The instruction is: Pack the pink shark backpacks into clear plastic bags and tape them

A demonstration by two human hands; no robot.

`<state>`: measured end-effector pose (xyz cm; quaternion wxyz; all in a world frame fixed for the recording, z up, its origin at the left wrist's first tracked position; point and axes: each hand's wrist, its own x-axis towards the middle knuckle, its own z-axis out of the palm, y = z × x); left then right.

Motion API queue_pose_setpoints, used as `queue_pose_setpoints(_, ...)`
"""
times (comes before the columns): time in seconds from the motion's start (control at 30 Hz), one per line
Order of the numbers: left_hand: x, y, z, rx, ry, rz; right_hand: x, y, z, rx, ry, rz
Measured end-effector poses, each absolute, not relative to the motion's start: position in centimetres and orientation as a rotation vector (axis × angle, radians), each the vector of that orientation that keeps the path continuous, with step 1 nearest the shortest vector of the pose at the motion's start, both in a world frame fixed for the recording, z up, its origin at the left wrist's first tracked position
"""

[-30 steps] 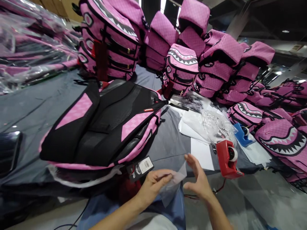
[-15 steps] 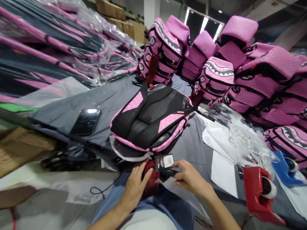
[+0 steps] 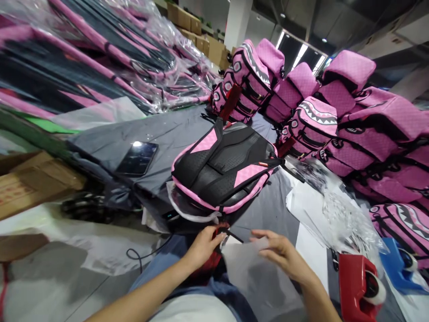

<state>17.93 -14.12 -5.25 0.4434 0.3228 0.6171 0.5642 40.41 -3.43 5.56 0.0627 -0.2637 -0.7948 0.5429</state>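
My left hand [image 3: 203, 248] is closed at the edge of the table, its thumb and fingers pinching a dark hang tag [image 3: 229, 234] seen nearly edge-on. Beneath that hand, red fabric [image 3: 212, 263] lies over my lap, partly hidden. To the right, my right hand [image 3: 281, 255] has its thumb and fingers on the upper edge of a frosted translucent plastic sheet [image 3: 250, 268], which hangs down over my legs. Just beyond both hands, a pink and black backpack [image 3: 231, 150] lies with its straps upward, and clear plastic pokes out under its near end.
A phone [image 3: 138, 158] lies left of the backpack. Red [image 3: 351, 286] and blue [image 3: 393, 264] tape dispensers, white paper [image 3: 310, 246] and crumpled clear plastic [image 3: 345, 214] are at right. Pink backpacks [image 3: 315, 120] stand piled behind. Wrapped bags [image 3: 110, 58] are stacked at left; a cardboard box [image 3: 40, 183] stands below.
The hang tag has turned from face-up to nearly edge-on in my left hand. My right hand has moved right, lifting and spreading the plastic sheet. The camera view has shifted.
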Motion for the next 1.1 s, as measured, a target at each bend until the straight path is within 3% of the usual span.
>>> queue_pose_setpoints(0.1, 17.5, -14.8, -6.0, 0.832, 1.670, 1.436, 41.8, -3.0, 6.2, -0.987, -2.194, 1.628)
queue_pose_setpoints(0.37, 17.0, -17.2, -4.5, 0.338, 1.135, 1.370, 39.4, -1.6, 4.6, -1.089, -2.351, 1.743)
queue_pose_setpoints(0.53, 17.6, -17.0, -3.0, 0.453, 1.218, 1.442, 36.5, -0.8, 3.3, -0.887, -2.744, 1.413)
queue_pose_setpoints(0.7, 19.7, -16.8, -2.5, 0.436, 1.028, 1.466, 34.0, -1.3, 1.8, -0.778, -2.669, 1.132)
queue_pose_setpoints(0.87, 21.9, -16.6, -5.1, 0.892, 1.305, 1.474, 31.6, -1.1, -0.1, -0.717, -2.371, 1.391)
queue_pose_setpoints(1.1, 22.6, -16.6, -6.7, 1.339, 1.766, 1.100, 29.2, -3.5, -0.7, -0.860, -2.096, 1.458)
